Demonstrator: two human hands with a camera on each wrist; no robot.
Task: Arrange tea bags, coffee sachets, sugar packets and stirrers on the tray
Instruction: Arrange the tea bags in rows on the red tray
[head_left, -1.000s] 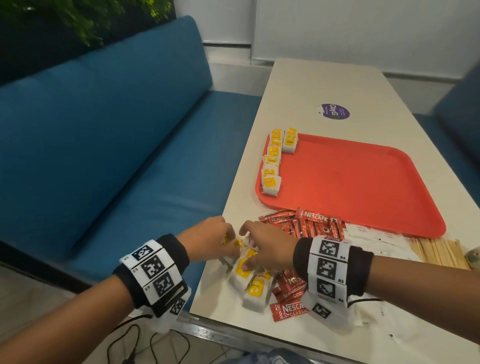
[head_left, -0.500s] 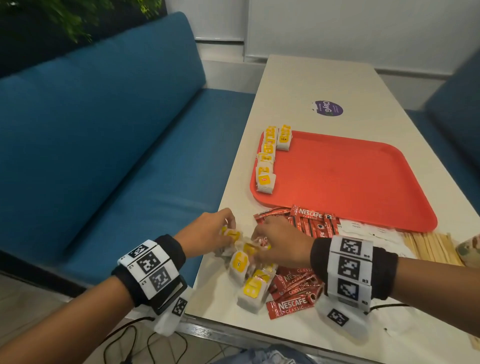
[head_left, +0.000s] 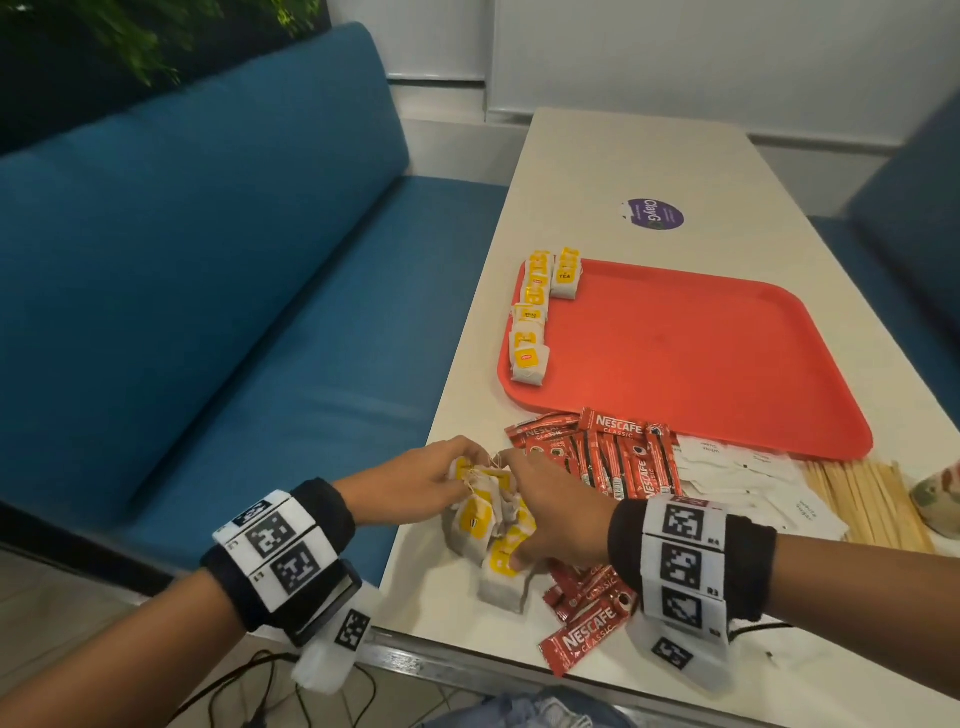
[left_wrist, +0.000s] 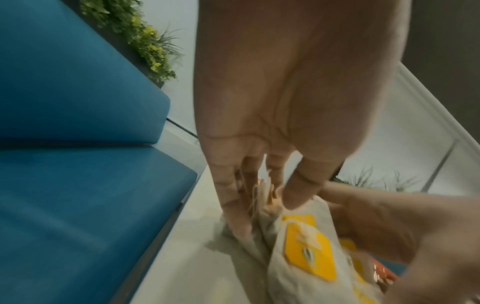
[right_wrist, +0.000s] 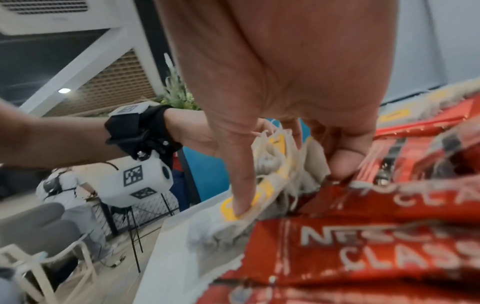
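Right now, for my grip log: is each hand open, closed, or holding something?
Left hand: pinching the loose tea bags.
Right hand: gripping the same pile of tea bags.

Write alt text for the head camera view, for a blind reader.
The left hand and right hand pinch loose tea bags heaped at the near edge of a table. Beyond lie coffee sachets, sugar packets and stirrers, then a red tray with a row of tea bags along its left side.

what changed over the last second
The left hand and right hand kept pinching and tugging the loose tea bags, which shifted slightly. The tray, its row of tea bags, the coffee sachets, sugar packets and stirrers stayed put.
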